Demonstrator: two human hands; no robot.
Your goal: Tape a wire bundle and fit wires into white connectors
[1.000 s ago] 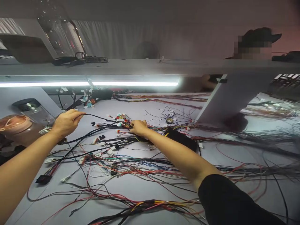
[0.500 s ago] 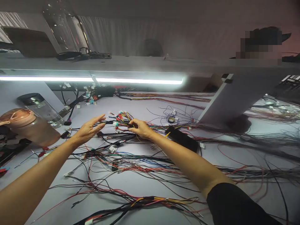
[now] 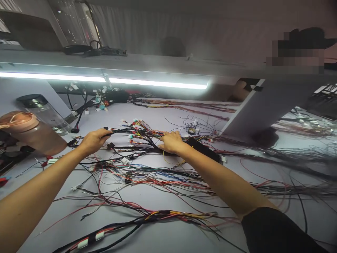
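Note:
My left hand (image 3: 93, 140) is closed on the black-wrapped branch (image 3: 123, 130) of a wire harness, lifting it slightly so that it runs taut to the right. Farther along, my right hand (image 3: 172, 142) has its fingers curled round the same wire harness (image 3: 150, 135); the fingertips are partly hidden. Between the hands, short branches fan out with white, red and teal connectors (image 3: 136, 122). A thin yellow wire hangs below my right hand. Beside that wrist lies a black flat object (image 3: 204, 149).
Several more wire bundles (image 3: 163, 212) cross the table toward me. Two bottles, one clear (image 3: 48, 114) and one brownish (image 3: 34, 131), stand at the left. A light tube (image 3: 158, 82) runs under the shelf, and a white upright panel (image 3: 244, 109) stands at the right. Another person is beyond.
My left hand, open with fingers apart before, has closed on the black branch. My right hand has slid to the right along the harness. The camera view has shifted slightly.

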